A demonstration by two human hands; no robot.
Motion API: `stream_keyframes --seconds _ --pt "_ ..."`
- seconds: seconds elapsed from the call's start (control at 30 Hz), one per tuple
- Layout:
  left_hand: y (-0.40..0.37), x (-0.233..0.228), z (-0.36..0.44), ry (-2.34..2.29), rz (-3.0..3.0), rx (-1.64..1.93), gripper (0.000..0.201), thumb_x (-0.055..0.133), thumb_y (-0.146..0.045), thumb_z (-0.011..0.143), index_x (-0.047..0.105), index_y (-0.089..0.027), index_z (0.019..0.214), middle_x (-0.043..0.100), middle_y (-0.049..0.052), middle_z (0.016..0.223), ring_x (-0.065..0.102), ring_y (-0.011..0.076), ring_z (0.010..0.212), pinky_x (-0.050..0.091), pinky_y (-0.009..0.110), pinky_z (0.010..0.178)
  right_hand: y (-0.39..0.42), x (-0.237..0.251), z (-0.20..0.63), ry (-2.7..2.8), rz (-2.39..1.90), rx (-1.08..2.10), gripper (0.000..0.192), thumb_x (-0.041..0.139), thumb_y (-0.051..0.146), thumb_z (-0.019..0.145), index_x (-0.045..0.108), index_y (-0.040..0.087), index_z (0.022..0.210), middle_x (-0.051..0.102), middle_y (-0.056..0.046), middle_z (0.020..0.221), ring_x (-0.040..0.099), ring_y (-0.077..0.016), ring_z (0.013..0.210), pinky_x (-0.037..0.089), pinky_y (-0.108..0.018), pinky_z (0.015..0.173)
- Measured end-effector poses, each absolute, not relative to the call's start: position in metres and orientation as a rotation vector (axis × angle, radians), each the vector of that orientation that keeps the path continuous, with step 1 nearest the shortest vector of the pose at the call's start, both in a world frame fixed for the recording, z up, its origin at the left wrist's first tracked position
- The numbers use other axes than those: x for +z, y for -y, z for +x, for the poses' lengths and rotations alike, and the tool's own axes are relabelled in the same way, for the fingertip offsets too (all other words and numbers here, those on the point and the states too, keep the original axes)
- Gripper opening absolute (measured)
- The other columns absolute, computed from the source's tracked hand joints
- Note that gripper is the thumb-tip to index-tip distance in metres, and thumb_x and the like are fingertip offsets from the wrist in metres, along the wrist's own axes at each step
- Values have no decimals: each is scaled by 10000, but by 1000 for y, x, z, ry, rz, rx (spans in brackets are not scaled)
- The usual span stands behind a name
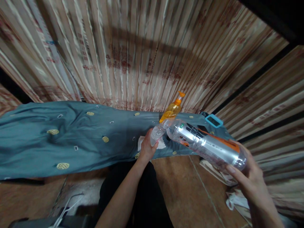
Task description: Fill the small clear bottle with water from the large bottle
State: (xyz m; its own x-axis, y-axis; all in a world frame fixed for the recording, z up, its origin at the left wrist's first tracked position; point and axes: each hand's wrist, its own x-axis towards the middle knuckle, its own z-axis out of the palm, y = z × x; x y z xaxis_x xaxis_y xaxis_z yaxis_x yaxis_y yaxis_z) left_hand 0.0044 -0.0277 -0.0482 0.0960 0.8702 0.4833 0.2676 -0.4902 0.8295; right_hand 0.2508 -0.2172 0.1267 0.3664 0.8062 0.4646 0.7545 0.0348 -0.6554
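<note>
Head view: clear, cylindrical plastic bottle (205, 143)

Free to pass over the table's (87, 133) left stretch (creased cloth, lying low). Blocked farther right by the large bottle (209, 144), slanting from right hand (249, 174) toward left hand (147, 145); bounded behind by curtain (133, 63) and yellow pump bottle (173, 110), at the right end by a blue-framed device (214, 121).

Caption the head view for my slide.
Left hand holding a clear container close to a tilted, silver-labelled plastic bottle in the right hand; orange pump bottle behind.
</note>
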Motion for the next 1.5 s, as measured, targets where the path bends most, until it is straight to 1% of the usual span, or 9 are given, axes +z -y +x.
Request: stream_keyframes --seconds 0.1,0.27,0.43,0.63,0.9,1.03,1.2,1.33,1.5 --pt "28 -48 5 -1125 1825 1416 711 674 -205 771 411 -214 1432 596 116 1434 595 288 1302 495 458 1101 217 128 250 1372 -1717 73 808 746 600 740 556 195 1412 656 -97 1329 627 -354 1179 497 -407 978" --pt "27 -48 5 -1119 1833 1411 719 673 -192 768 402 -206 1434 595 119 1435 594 290 1303 501 455 1096 215 128 248 1350 -1705 90 850 760 600 723 541 184 1432 659 -99 1326 632 -353 1178 507 -399 977" --pt "28 -49 5 -1133 1840 1407 727 678 -179 763 399 -206 1434 597 118 1434 601 289 1296 507 447 1090 217 125 254 1378 -1703 95 814 761 568 747 537 200 1437 660 -90 1324 635 -344 1176 505 -386 978" --pt "28 -49 5 -1139 1833 1413 716 676 -188 764 407 -197 1427 595 129 1434 597 293 1301 504 449 1095 219 120 269 1445 -1698 107 816 770 522 763 500 226 1474 652 -74 1341 630 -331 1196 507 -378 992" --pt "28 -47 4 -1127 1818 1393 710 671 -194 763 405 -202 1422 593 133 1433 594 292 1305 493 457 1101 217 125 255 1437 -1696 68 730 743 544 778 549 219 1402 655 -85 1319 630 -344 1181 497 -397 992" --pt "28 -46 4 -1130 1818 1399 718 676 -180 754 411 -216 1420 604 117 1421 600 289 1294 499 451 1094 216 126 253 1424 -1678 93 732 747 537 775 542 225 1405 646 -82 1330 617 -336 1197 483 -391 998" --pt "30 -43 4 -1136 1794 1383 721 680 -163 747 416 -208 1417 607 120 1417 601 291 1292 502 441 1088 217 125 255 1409 -1688 77 741 752 550 764 549 223 1398 657 -84 1307 627 -331 1175 490 -385 979" --pt "30 -41 3 -1139 1807 1364 710 674 -165 762 417 -222 1421 614 106 1408 615 281 1271 509 432 1075 217 125 255 1402 -1701 87 778 761 565 746 543 229 1413 645 -84 1328 609 -345 1201 466 -407 1015" --pt "30 -41 2 -1144 1820 1363 697 673 -187 768 421 -206 1417 620 117 1395 625 288 1254 521 434 1055 217 128 252 1393 -1714 95 750 750 562 753 553 218 1389 643 -98 1328 601 -374 1209 467 -452 1020"
